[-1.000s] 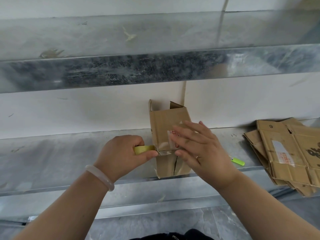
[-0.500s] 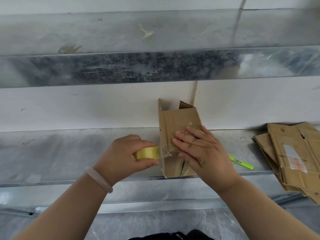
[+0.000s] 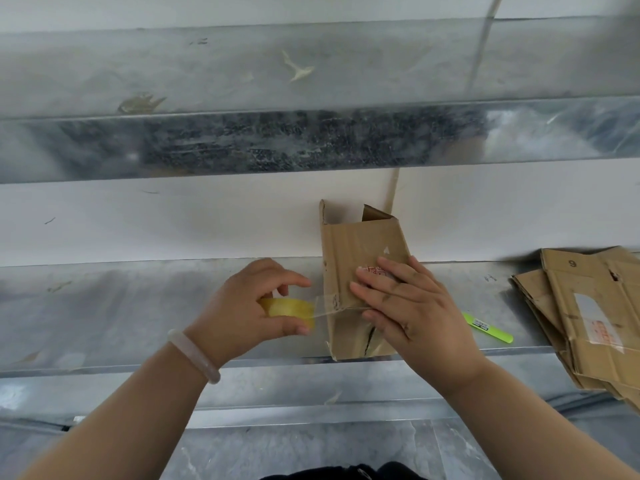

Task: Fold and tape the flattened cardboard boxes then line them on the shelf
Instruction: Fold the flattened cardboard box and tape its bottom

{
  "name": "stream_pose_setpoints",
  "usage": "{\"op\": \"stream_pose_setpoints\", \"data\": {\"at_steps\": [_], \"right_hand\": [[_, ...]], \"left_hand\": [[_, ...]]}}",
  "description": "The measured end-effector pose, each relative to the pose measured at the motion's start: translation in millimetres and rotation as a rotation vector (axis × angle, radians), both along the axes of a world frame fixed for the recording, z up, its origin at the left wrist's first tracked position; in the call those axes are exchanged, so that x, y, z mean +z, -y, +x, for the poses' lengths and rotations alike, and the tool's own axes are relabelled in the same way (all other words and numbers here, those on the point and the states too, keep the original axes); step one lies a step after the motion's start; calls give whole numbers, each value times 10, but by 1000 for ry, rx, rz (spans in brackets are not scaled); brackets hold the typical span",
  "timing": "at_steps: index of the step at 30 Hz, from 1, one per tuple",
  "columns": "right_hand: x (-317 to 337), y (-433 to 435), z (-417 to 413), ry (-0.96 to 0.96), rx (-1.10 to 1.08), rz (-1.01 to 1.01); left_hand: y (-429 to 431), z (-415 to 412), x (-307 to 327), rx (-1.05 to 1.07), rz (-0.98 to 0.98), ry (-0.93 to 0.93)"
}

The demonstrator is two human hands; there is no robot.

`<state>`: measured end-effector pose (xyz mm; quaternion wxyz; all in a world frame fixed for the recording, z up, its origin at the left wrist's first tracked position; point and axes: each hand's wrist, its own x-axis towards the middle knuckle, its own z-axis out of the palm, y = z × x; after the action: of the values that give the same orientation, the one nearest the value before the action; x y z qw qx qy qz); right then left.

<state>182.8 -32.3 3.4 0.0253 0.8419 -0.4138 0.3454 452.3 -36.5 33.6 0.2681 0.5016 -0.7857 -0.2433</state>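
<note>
A small brown cardboard box [image 3: 349,251] lies on the metal shelf [image 3: 121,306], its open flaps pointing toward the back wall. My right hand [image 3: 405,306] lies flat on the box's top face with straight fingers pressing it down. My left hand [image 3: 242,310] grips a yellowish roll of clear tape [image 3: 289,310] just left of the box. A short strip of clear tape stretches from the roll to the box's near left corner. The box's near end shows a dark gap between its flaps.
A stack of flattened cardboard boxes [image 3: 588,317] lies at the right end of the shelf. A green marker [image 3: 488,328] lies between that stack and my right hand. An upper metal shelf [image 3: 311,140] overhangs the work area. The white wall is right behind the box.
My left hand has pulled the tape roll leftward away from the box, drawing out a strip of tape. My right hand stays pressed on the box top.
</note>
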Motion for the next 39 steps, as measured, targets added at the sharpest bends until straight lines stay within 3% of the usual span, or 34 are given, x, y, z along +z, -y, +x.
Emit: {"op": "stream_pose_setpoints", "data": {"at_steps": [2, 8, 14, 16, 18, 19, 21, 23, 24, 27, 29, 32, 36, 39], "right_hand": [[0, -4, -3, 5, 2, -4], [-22, -4, -8, -22, 6, -9], [66, -26, -74, -61, 109, -3], [75, -76, -155, 117, 52, 68], [-35, -93, -315, 415, -233, 242], [-153, -59, -440, 475, -419, 356], [-468, -2, -755, 208, -728, 658], [-730, -16, -1000, -122, -818, 853], [-820, -33, -1085, -198, -826, 876], [-867, -87, -1137, -172, -882, 788], [-776, -120, -1063, -108, -872, 783], [-538, -268, -883, 220, -807, 777], [-70, -655, -572, 591, -519, 689], [284, -945, -345, 561, -300, 662]], "left_hand": [[-36, 20, -67, 29, -22, -123], [-71, -61, -166, 39, -72, 58], [-91, -263, -183, 115, -41, -45], [-95, -291, -174, 130, -42, -31], [-105, -288, -172, 134, -54, -10], [-116, -290, -171, 137, -54, -1], [-146, -287, -161, 142, -41, 6], [-178, -280, -154, 140, -39, -16], [-186, -277, -151, 142, -39, -29], [-208, -271, -153, 131, -41, -20], [-216, -260, -168, 138, -47, 7], [-229, -244, -173, 166, -50, -11], [-267, -245, -161, 195, -84, -66], [-301, -265, -140, 224, -103, -91]]}}
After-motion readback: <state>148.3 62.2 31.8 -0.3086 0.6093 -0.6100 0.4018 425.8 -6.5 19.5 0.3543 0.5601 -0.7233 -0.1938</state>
